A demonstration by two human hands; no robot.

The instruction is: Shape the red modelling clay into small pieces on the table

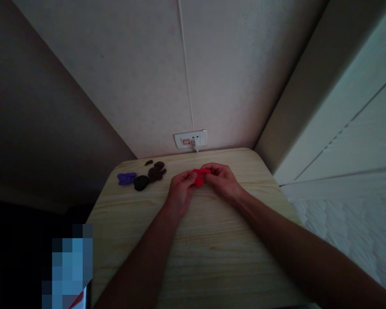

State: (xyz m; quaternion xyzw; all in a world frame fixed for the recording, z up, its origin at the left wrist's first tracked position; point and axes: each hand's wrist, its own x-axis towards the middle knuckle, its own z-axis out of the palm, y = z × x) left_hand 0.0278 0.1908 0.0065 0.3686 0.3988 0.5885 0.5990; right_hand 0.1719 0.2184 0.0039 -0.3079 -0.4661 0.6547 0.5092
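Observation:
A small red lump of clay (199,177) is pinched between both my hands above the far part of a light wooden table (199,253). My left hand (180,191) grips its left side with closed fingers. My right hand (221,179) holds its right side, fingers curled over the top. To the left on the table lie a purple clay piece (126,178), a black lump (141,183) and several dark brown pieces (156,171).
A white wall socket (190,139) with a plug and a cable running up the wall sits just behind the table. A white cabinet or bed side (347,141) stands to the right. A blurred bluish object (67,270) is at the lower left.

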